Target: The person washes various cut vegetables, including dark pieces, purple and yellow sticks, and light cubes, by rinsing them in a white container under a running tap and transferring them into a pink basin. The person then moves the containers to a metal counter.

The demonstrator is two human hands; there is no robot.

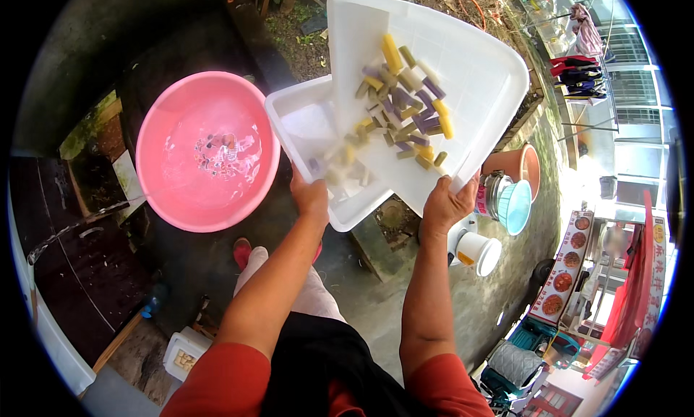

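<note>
A large white rectangular plastic tray (477, 77) fills the upper middle of the frame, tilted so that its lower edge dips over a smaller white rectangular plastic tub (307, 131) just left of it. The right hand (448, 203) grips the large tray's lower right edge, fingers (463, 185) curled shut around the rim with the thumb on the near side. The left hand (311, 196) holds the smaller tub's lower rim at the frame's centre, its fingers closed under the edge and mostly hidden behind it. Short yellow, purple and olive stick-shaped pieces (405, 106) lie scattered across the tray's lower half, and some, blurred, are over the tub's inside. To the left, a round pink plastic basin (155, 135) sits on the dark ground, holding water with a few small pieces at its middle. At the right centre stand a terracotta-coloured pot (531, 167), a light blue bowl-shaped plastic container (519, 207) leaning against a round can with a red-and-white label (483, 198), and a white cup-shaped tub (478, 250) with a yellow patch on its side. At the lower right edge, a long red banner with yellow characters (654, 272) hangs beside a tall white sign showing round pictures of dishes (567, 269). At the lower left, a small white square box (184, 352) rests on the ground. Clothes hang at the upper right, too small to tell apart.
</note>
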